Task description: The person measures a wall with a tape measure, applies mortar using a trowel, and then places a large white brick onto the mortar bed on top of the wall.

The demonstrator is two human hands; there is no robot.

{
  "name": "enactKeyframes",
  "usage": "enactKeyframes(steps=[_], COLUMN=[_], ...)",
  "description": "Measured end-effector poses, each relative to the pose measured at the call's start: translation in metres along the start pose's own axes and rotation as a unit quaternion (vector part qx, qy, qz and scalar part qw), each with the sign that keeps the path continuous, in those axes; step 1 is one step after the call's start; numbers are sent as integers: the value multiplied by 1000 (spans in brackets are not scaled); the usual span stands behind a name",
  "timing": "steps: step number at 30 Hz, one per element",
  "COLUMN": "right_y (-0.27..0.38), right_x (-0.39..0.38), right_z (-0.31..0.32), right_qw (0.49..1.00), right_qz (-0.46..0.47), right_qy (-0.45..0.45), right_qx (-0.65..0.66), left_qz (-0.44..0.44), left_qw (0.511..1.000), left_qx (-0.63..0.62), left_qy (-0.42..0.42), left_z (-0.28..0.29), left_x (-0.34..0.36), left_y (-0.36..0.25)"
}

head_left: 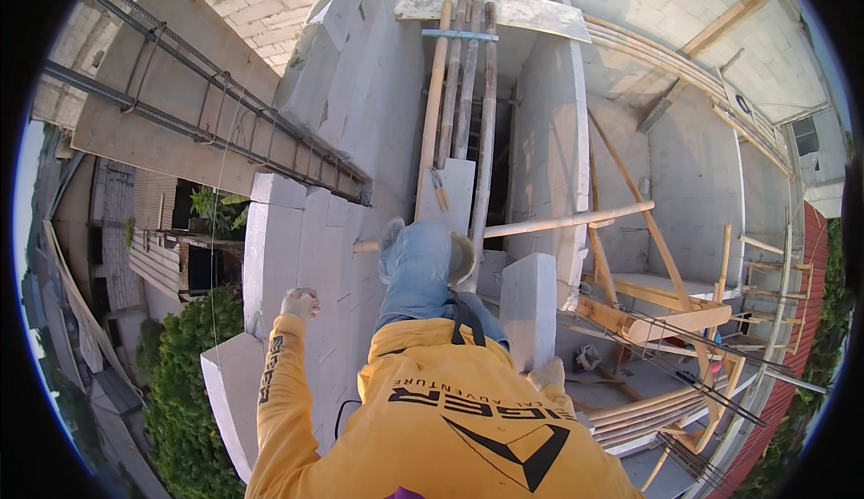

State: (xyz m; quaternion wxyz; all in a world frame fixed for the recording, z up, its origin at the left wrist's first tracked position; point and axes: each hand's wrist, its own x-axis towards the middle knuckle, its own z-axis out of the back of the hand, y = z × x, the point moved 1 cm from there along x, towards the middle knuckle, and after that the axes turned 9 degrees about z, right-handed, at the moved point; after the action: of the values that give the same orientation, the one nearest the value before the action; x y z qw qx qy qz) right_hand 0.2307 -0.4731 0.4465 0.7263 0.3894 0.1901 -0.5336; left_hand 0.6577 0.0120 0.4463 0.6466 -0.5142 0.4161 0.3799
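My left hand [301, 305], in a pale glove with bare fingertips, is curled closed beside the top of a white block wall [274, 256]; nothing shows in it. On my other side, my gloved right hand [546, 376] grips the lower end of a white lightweight concrete block [529, 305], which stands tilted on end next to my hip. The fingers there are partly hidden by the block and my sleeve. Ahead of my bent leg, a small tool with tan handles [440, 190] lies on a flat white board or block [457, 195].
Several long poles [487, 103] run away from me over a dark gap between block walls. A bamboo pole [567, 218] crosses in front of my legs. A rebar cage [225, 94] stretches at upper left. Timber framing [675, 319] and thin rods stand at right, above a lower level.
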Motion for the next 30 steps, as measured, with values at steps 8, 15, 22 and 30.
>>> enactKeyframes(steps=[8,15,22,30], right_y=[75,217,316,421], right_x=[68,139,250,370], right_z=[39,107,168,216], right_qw=[996,995,991,991], right_qz=[24,78,87,124], right_qy=[-49,-1,15,13], right_qx=[-66,-57,-103,-51], left_qz=[135,75,5,26], left_qw=[990,995,965,996], left_qx=[-44,36,257,14], left_qy=[15,-62,-46,-81], left_z=[-26,-97,-94,-64], left_x=[59,133,183,166], left_y=[-39,-148,-242,-335])
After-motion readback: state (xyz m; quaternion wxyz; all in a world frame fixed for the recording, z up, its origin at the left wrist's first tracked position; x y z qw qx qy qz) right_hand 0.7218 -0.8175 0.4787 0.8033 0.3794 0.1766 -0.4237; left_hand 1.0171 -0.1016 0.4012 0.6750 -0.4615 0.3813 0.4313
